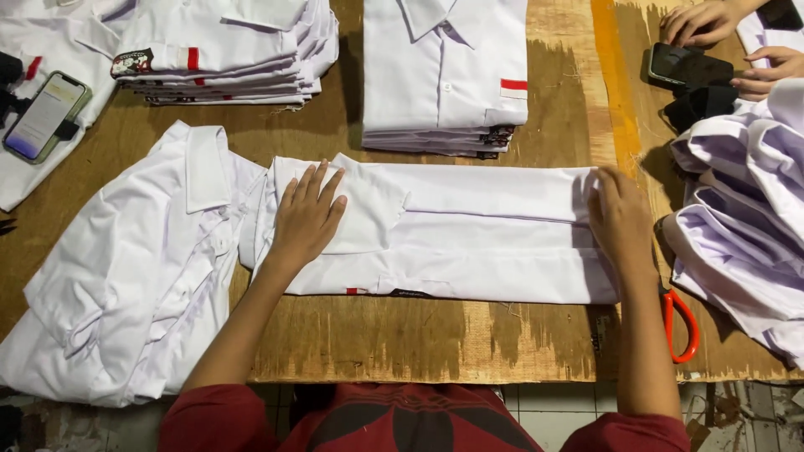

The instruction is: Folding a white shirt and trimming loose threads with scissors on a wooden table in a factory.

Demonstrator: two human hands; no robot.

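A white shirt (469, 234), folded into a long strip, lies across the middle of the wooden counter (377, 335), and everything else sits around it. The left hand (308, 216) lies flat on the shirt's left end, fingers (316, 182) spread wide and pressing down, gripping nothing. The right hand (621, 219) rests on the shirt's right end with its fingers curled over the edge of the cloth; whether they pinch the fabric cannot be told. Just left of the shirt, touching its end, a loose white shirt (134, 268) lies rumpled with its collar up. Behind the shirt stands 1 stack of folded shirts (444, 75), and a second, taller stack (226, 50) lies behind and to the left. Far left of it a phone (43, 115) lies with its screen lit. To the right of the shirt is a heap of white cloth (745, 218), and orange-handled scissors (680, 322) lie just beside the right wrist. Behind that heap, another person's hands (712, 25) touch a dark phone (687, 65).
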